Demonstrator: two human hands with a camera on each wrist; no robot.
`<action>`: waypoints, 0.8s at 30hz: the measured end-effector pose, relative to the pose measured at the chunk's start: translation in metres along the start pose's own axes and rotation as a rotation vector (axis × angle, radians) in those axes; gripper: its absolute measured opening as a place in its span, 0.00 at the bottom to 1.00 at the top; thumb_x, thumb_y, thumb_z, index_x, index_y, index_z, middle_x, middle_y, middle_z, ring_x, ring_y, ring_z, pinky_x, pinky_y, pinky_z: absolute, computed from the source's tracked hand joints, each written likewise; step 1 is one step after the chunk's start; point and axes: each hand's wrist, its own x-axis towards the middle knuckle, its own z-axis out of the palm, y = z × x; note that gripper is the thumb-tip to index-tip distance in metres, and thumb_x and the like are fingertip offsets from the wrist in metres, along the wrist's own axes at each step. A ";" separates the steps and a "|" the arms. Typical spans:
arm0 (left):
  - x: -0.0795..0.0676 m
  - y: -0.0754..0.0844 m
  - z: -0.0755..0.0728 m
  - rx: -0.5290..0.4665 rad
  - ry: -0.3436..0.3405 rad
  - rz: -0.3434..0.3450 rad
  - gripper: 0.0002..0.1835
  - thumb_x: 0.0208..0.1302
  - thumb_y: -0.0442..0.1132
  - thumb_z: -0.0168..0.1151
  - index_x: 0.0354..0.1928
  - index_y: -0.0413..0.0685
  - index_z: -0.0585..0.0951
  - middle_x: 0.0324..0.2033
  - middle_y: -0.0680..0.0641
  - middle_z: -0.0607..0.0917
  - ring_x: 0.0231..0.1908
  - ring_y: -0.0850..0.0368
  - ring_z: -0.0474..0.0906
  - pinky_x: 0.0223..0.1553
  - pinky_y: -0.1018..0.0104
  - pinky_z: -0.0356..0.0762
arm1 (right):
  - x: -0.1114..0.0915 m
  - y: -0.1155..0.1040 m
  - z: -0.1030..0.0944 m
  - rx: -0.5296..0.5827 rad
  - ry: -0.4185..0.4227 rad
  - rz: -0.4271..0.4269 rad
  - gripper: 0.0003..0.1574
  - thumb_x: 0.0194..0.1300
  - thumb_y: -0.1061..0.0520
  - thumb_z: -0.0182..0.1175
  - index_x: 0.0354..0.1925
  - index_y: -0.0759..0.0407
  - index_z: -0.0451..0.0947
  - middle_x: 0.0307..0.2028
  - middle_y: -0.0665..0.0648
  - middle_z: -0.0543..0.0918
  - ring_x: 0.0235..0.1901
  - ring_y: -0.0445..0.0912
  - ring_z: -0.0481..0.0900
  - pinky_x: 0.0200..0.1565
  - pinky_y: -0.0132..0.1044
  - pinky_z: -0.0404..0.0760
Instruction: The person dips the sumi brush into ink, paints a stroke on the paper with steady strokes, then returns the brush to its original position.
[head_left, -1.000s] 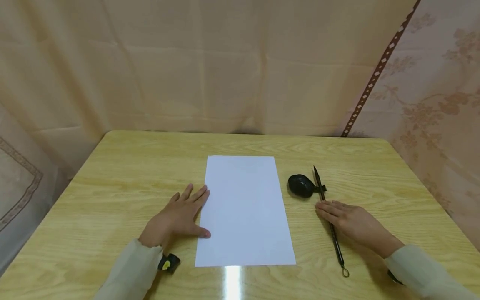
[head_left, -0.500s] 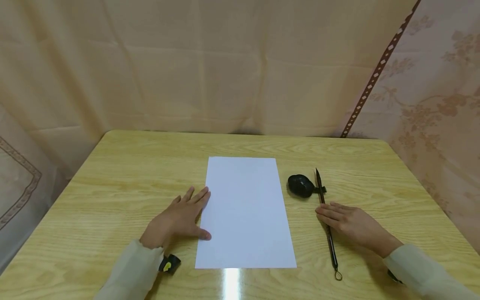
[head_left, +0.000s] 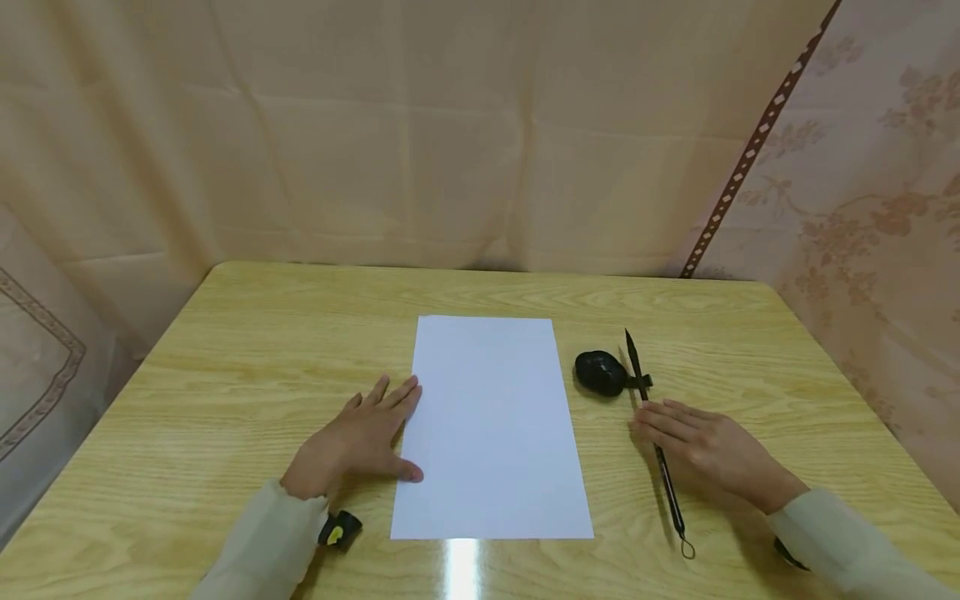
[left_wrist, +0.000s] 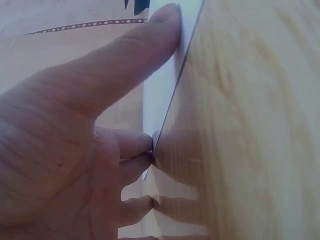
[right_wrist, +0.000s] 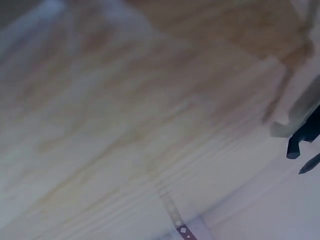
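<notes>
A white sheet of paper [head_left: 495, 425] lies upright-oriented on the wooden table. My left hand [head_left: 356, 446] rests at its left edge with fingers spread, thumb and fingertips on the margin. The left wrist view shows the thumb [left_wrist: 130, 55] over the paper's edge. To the right, my right hand [head_left: 701, 437] pinches the dark handle of a calligraphy brush [head_left: 668, 492] near its middle. Its pointed tip faces away and its hanging loop faces me; a shadow runs beside the handle. In the right wrist view only the brush tip [right_wrist: 311, 164] shows; the hand is out of sight there.
A glossy black rounded object [head_left: 600, 372] with a short stem sits between paper and brush; the brush crosses over the stem. The wooden table [head_left: 247, 358] ends at a beige curtain [head_left: 450, 142]. A patterned cloth [head_left: 862, 208] hangs at the right.
The brush slides toward me and swings a little, then its tip moves back away and leftward, with its shadow now apart from the handle. The left hand stays on the paper.
</notes>
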 end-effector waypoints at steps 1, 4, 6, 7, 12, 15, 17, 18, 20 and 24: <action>0.000 0.000 0.000 -0.001 -0.001 -0.002 0.58 0.42 0.62 0.65 0.69 0.45 0.47 0.69 0.48 0.45 0.67 0.39 0.34 0.59 0.35 0.40 | 0.001 0.001 0.000 0.010 0.019 0.010 0.27 0.72 0.64 0.23 0.61 0.62 0.62 0.57 0.58 0.71 0.62 0.46 0.61 0.65 0.35 0.51; 0.000 0.001 0.000 -0.001 -0.002 -0.004 0.57 0.42 0.62 0.65 0.69 0.45 0.47 0.69 0.48 0.45 0.67 0.40 0.34 0.60 0.36 0.40 | 0.006 0.003 0.001 0.037 0.083 0.042 0.26 0.72 0.63 0.28 0.57 0.63 0.69 0.60 0.56 0.67 0.62 0.44 0.60 0.64 0.34 0.54; 0.000 0.001 0.000 -0.002 -0.002 -0.004 0.57 0.42 0.62 0.65 0.69 0.45 0.47 0.69 0.48 0.45 0.67 0.39 0.34 0.60 0.36 0.40 | 0.012 0.005 0.001 0.046 0.135 0.055 0.25 0.72 0.63 0.31 0.54 0.63 0.72 0.57 0.57 0.71 0.59 0.45 0.66 0.63 0.34 0.56; 0.000 0.001 0.000 -0.001 -0.001 -0.005 0.57 0.42 0.62 0.65 0.69 0.45 0.47 0.69 0.48 0.45 0.67 0.39 0.34 0.59 0.36 0.40 | 0.015 0.005 0.000 0.043 0.160 0.058 0.24 0.72 0.63 0.32 0.53 0.63 0.73 0.54 0.58 0.74 0.56 0.46 0.70 0.62 0.33 0.58; 0.000 0.001 -0.001 -0.002 -0.002 -0.008 0.58 0.42 0.62 0.66 0.69 0.44 0.47 0.69 0.48 0.45 0.67 0.39 0.35 0.59 0.35 0.40 | 0.034 0.009 -0.004 0.042 0.297 0.068 0.21 0.71 0.62 0.37 0.46 0.67 0.77 0.43 0.61 0.81 0.40 0.51 0.80 0.59 0.34 0.64; 0.000 0.002 -0.001 -0.001 -0.006 -0.012 0.58 0.42 0.62 0.66 0.69 0.44 0.47 0.69 0.48 0.45 0.67 0.39 0.35 0.59 0.35 0.40 | 0.046 0.011 -0.007 0.077 0.370 0.121 0.20 0.70 0.60 0.40 0.41 0.68 0.78 0.40 0.61 0.82 0.37 0.52 0.80 0.56 0.33 0.67; 0.000 0.002 -0.001 -0.001 -0.006 -0.015 0.57 0.42 0.61 0.66 0.69 0.45 0.47 0.69 0.48 0.45 0.67 0.39 0.35 0.59 0.36 0.40 | 0.052 0.012 -0.009 0.095 0.408 0.154 0.20 0.69 0.60 0.41 0.39 0.68 0.79 0.39 0.61 0.82 0.35 0.52 0.80 0.53 0.33 0.70; 0.000 0.002 -0.002 -0.001 -0.005 -0.017 0.57 0.42 0.61 0.66 0.69 0.45 0.48 0.69 0.48 0.45 0.67 0.39 0.35 0.59 0.36 0.40 | 0.055 0.012 -0.010 0.105 0.422 0.167 0.19 0.69 0.60 0.42 0.39 0.69 0.79 0.38 0.61 0.83 0.35 0.52 0.80 0.52 0.33 0.71; 0.000 0.003 -0.002 -0.004 -0.002 -0.018 0.57 0.42 0.61 0.67 0.69 0.44 0.48 0.69 0.48 0.46 0.67 0.39 0.35 0.59 0.35 0.40 | 0.060 0.013 -0.011 0.104 0.447 0.181 0.19 0.69 0.60 0.43 0.38 0.69 0.79 0.37 0.62 0.83 0.34 0.52 0.81 0.50 0.33 0.72; 0.000 0.003 -0.002 -0.005 0.002 -0.018 0.57 0.41 0.60 0.67 0.69 0.45 0.48 0.69 0.48 0.46 0.67 0.39 0.35 0.59 0.35 0.40 | 0.067 0.014 -0.012 0.123 0.496 0.204 0.19 0.69 0.59 0.44 0.38 0.70 0.79 0.36 0.63 0.83 0.34 0.53 0.80 0.51 0.32 0.71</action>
